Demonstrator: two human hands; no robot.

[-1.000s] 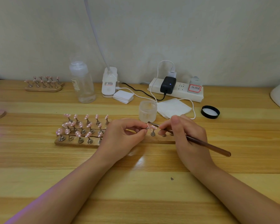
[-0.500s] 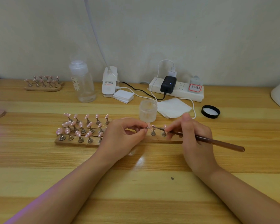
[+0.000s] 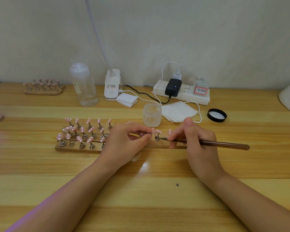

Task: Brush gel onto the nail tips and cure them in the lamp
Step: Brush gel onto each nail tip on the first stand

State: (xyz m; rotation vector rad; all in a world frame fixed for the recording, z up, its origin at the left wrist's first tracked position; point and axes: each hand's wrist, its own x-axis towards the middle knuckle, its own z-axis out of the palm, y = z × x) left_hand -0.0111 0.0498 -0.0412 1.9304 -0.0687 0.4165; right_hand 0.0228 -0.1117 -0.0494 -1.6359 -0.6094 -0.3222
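Item: right hand, fingers gripping brush, now drawing back rightward off the nail tip that left hand is pinching; stroke probably finishing.

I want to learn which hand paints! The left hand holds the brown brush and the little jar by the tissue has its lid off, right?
Not quite. In the head view the right hand holds the brown brush; the left hand pinches a nail tip stand. The jar is open, its black lid lying apart.

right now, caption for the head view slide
Left hand pinches a nail tip; right hand holds the brush.
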